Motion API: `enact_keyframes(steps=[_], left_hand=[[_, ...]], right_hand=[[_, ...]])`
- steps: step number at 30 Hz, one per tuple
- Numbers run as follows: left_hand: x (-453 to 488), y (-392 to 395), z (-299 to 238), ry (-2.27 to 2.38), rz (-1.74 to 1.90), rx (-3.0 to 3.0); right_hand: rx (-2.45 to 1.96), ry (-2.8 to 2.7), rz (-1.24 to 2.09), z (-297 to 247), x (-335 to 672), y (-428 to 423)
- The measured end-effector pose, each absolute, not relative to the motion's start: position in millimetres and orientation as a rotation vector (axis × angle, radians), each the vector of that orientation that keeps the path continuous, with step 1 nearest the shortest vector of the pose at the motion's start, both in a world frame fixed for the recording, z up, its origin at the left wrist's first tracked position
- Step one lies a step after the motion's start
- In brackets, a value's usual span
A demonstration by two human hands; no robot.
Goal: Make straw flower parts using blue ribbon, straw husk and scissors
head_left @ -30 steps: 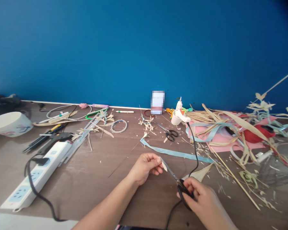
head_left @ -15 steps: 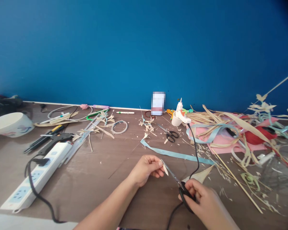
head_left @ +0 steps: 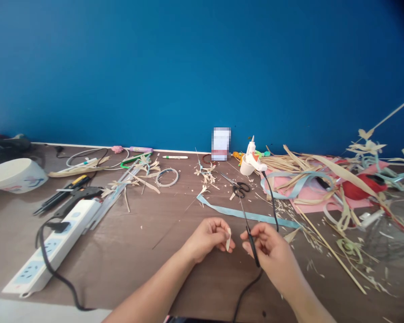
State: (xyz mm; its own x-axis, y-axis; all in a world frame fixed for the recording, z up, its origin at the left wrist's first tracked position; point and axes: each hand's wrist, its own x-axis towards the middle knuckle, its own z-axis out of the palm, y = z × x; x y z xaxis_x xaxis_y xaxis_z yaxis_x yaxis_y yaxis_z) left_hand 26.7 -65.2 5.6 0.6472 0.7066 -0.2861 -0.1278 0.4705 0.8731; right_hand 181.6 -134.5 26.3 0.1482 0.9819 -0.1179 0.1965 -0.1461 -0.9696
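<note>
My left hand (head_left: 207, 237) is closed in a pinch on a small pale leaf piece (head_left: 228, 238) just above the brown table (head_left: 138, 233). My right hand (head_left: 267, 251) is curled round the black handles of a pair of scissors (head_left: 248, 229). Their blades point up and away from me, clear of the leaf piece. The two hands are close together, a few centimetres apart. A black cord (head_left: 271, 197) runs past my right hand to a white glue gun (head_left: 252, 158) standing in a small cup.
A second pair of scissors (head_left: 237, 186) and a light blue ribbon (head_left: 242, 214) lie beyond my hands. Dried leaf strips and pink sheets (head_left: 309, 193) crowd the right side. A white power strip (head_left: 50, 244), hand tools (head_left: 65, 193) and a bowl (head_left: 15, 174) sit at left.
My right hand has risen and swung the scissors from lying slanted against the leaf piece to pointing up and away. My left hand has kept its pinch and barely moved.
</note>
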Motion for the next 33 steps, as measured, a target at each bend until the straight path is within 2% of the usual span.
enact_keyframes(steps=[7, 33], left_hand=[[28.0, -66.8, 7.3, 0.754, 0.621, 1.074], [25.0, -64.6, 2.2, 0.826, 0.568, 1.18]], right_hand=[[-1.558, -1.321, 0.929, 19.6, 165.5, -118.6], [-1.553, -1.35, 0.824, 18.6, 161.9, -122.1]])
